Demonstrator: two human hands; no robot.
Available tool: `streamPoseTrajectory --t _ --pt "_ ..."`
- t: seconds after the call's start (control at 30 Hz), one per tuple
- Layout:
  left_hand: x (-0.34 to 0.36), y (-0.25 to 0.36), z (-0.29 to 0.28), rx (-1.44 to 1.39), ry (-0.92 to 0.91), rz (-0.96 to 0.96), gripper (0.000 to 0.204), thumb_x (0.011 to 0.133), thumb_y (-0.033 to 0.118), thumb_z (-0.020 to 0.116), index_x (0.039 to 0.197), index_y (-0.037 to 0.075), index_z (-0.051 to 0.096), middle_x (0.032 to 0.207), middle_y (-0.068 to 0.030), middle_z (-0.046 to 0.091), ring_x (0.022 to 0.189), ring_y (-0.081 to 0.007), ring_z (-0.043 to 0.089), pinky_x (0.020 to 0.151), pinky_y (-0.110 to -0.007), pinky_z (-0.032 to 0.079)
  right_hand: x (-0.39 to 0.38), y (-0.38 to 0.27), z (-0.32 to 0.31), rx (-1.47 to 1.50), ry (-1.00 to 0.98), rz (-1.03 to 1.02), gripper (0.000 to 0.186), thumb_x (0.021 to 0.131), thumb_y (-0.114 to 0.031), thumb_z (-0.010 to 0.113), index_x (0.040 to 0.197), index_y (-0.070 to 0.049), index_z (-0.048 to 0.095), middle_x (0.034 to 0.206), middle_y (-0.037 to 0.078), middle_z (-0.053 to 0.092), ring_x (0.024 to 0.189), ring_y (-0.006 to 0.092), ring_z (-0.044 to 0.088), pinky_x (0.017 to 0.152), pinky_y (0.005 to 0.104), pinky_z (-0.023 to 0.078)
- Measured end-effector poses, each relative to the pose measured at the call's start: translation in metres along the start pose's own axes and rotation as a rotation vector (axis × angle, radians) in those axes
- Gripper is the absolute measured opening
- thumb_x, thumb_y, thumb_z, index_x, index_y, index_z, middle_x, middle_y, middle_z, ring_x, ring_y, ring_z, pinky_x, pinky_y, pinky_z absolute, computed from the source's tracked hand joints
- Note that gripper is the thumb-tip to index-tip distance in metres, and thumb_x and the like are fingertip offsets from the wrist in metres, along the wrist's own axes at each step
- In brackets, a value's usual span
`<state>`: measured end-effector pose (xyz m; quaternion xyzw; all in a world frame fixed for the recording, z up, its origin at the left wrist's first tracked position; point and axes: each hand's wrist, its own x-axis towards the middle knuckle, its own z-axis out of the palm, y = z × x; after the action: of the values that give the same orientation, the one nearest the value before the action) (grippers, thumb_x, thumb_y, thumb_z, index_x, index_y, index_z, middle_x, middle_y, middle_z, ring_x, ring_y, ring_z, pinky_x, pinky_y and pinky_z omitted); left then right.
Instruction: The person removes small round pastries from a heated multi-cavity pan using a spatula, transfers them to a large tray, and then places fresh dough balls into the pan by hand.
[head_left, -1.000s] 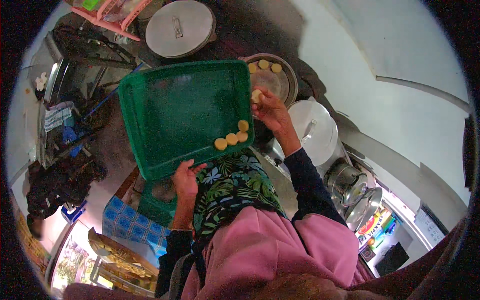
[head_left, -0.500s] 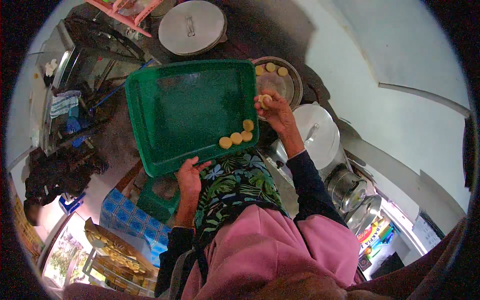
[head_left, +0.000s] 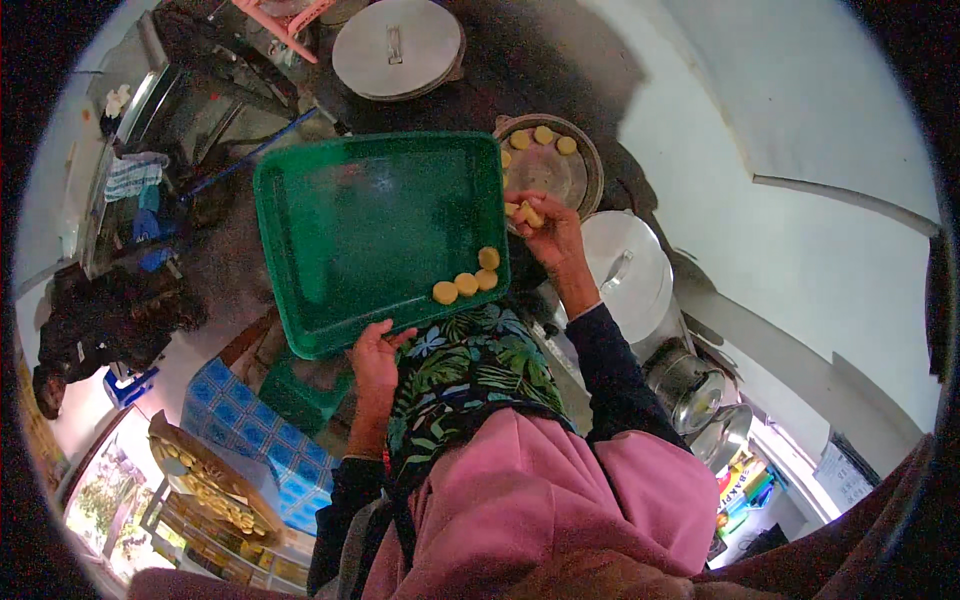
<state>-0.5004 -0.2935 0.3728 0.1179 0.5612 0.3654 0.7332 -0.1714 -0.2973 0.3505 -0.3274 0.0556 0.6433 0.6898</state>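
A green rectangular tray (head_left: pixel 375 215) lies in front of me. In its near right corner, several small round yellow pastries (head_left: pixel 466 284) sit along the edge. My left hand (head_left: pixel 375 365) is at the tray's near rim, gripping it with thumb and a finger showing; the other fingers are hidden. Just beyond the tray's right edge, my right hand (head_left: pixel 553 235) is closed on a yellow pastry (head_left: pixel 530 214) at its fingertips. A second yellow piece shows beside it, partly hidden by the fingers. Behind that hand is a round pan (head_left: pixel 560 180) with several more pastries along its far and left sides.
A lidded pot (head_left: pixel 625 275) stands right of my right forearm, with a smaller steel pot (head_left: pixel 690 385) nearer. Another large lid (head_left: pixel 395 48) is at the far side. A blue checked cloth (head_left: pixel 255 430) and a tray of pastries (head_left: pixel 215 485) are at lower left. A white wall (head_left: pixel 780 130) bounds the right.
My right hand has shifted slightly down and tilted over the pan's near side, still holding pastry. The whole view has shifted a little; the pastries in the tray keep their arrangement.
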Motion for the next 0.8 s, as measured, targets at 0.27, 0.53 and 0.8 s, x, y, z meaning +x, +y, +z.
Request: streamPoseTrajectory --t 0.27,0.53,0.8 --pt "-0.016 -0.013 -0.011 -0.089 0.03 0.035 0.035 0.07 -0.001 0.054 0.104 0.003 0.049 0.102 -0.0077 0.054 0.087 -0.0247 0.057 0.064 -0.042 0.054 0.001 0.01 -0.006 0.394 0.048 0.066 0.02 0.075 -0.004 0.052 0.094 0.0 0.05 0.086 0.014 0.051 0.076 0.0264 0.052 0.064 0.0327 0.044" --pt "-0.028 -0.024 -0.023 -0.226 0.012 0.033 0.024 0.071 0.001 0.056 0.095 0.003 0.051 0.096 -0.007 0.054 0.085 -0.0232 0.056 0.065 -0.044 0.054 -0.011 0.025 0.038 0.193 0.008 0.035 0.027 0.076 -0.004 0.053 0.103 -0.001 0.049 0.093 0.013 0.053 0.084 0.0259 0.051 0.072 0.0362 0.043" --pt "-0.033 -0.02 -0.027 -0.227 0.009 0.057 0.021 0.071 0.001 0.055 0.091 0.004 0.053 0.092 -0.0066 0.055 0.083 -0.0219 0.056 0.065 -0.044 0.054 -0.001 0.065 0.051 0.131 -0.131 0.138 0.024 0.081 -0.01 0.057 0.104 -0.003 0.05 0.104 0.015 0.053 0.092 0.0234 0.053 0.076 0.0336 0.046"
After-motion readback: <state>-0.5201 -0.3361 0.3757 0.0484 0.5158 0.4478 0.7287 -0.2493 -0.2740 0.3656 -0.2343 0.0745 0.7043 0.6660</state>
